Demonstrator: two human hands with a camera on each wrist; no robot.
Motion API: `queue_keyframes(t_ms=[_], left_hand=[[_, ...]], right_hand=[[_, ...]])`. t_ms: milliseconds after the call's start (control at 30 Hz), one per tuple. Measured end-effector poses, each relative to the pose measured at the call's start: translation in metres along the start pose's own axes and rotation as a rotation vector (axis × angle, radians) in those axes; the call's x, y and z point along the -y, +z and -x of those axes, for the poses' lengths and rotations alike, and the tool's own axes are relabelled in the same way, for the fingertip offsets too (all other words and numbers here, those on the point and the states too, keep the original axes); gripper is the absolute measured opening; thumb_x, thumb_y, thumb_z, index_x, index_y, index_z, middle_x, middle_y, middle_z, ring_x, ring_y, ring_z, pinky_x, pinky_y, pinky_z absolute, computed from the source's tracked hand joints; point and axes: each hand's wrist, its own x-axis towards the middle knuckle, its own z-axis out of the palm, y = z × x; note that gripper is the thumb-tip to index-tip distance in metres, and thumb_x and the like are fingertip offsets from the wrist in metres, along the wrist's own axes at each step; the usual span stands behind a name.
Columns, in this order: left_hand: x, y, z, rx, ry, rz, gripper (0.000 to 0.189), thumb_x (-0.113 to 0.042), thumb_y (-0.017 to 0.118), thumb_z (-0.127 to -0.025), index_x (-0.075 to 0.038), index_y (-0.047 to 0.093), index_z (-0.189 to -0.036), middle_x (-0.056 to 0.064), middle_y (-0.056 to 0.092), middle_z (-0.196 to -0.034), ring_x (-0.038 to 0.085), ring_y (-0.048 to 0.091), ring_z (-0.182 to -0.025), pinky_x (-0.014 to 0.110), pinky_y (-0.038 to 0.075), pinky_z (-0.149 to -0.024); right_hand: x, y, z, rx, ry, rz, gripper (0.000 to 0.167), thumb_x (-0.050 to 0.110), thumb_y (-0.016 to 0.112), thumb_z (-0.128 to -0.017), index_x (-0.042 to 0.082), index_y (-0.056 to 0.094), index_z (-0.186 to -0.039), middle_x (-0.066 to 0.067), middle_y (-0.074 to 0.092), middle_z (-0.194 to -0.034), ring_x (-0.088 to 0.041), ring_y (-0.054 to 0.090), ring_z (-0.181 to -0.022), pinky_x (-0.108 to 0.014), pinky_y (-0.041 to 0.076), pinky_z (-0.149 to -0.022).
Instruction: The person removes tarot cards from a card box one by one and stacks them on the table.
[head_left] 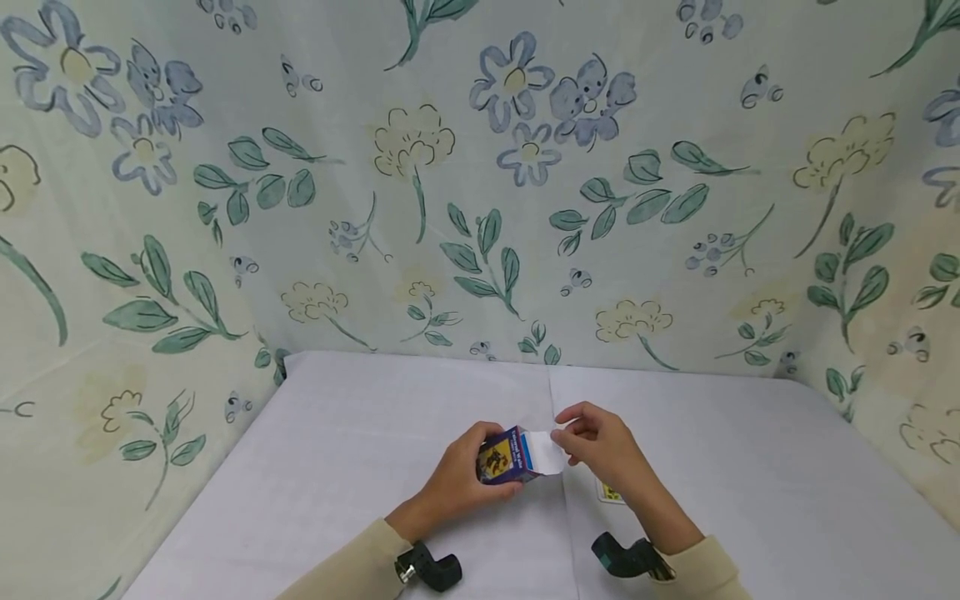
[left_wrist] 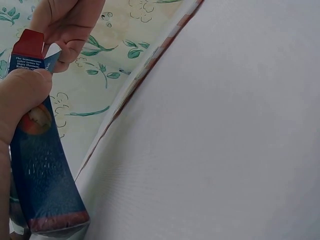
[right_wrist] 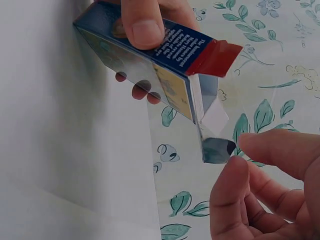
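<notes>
My left hand (head_left: 459,477) grips a small dark-blue and purple card box (head_left: 501,460) around its sides, with the thumb on one face (left_wrist: 30,90). The box is tilted, and its end stands open toward the right. A white-lined flap (head_left: 546,452) sticks out from that end, and a red side flap (right_wrist: 217,57) is folded outward. At the tip of the long flap (right_wrist: 217,150), the thumb and forefinger of my right hand (right_wrist: 270,185) pinch its edge. What is inside the box is mostly hidden.
A yellow-faced card or stack of cards (head_left: 611,493) lies on the white-covered table (head_left: 360,433), partly behind my right wrist. Floral cloth (head_left: 480,167) hangs behind the table and along both sides. Black camera mounts (head_left: 435,571) are strapped to both wrists.
</notes>
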Motion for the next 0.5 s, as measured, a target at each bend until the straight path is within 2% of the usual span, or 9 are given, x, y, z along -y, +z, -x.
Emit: queue_keyframes(t_ms=[500], left_hand=[[-0.002, 0.0, 0.0, 0.014, -0.014, -0.001, 0.07, -0.047, 0.078, -0.076, -0.016, 0.045, -0.129, -0.005, 0.056, -0.12, 0.008, 0.053, -0.1, 0.026, 0.049, -0.087]], right_hand=[[0.0, 0.014, 0.004, 0.055, 0.029, 0.128, 0.032, 0.029, 0.076, -0.083, 0.007, 0.065, -0.104, -0.001, 0.061, -0.076, -0.016, 0.057, -0.062, -0.028, 0.053, -0.058]])
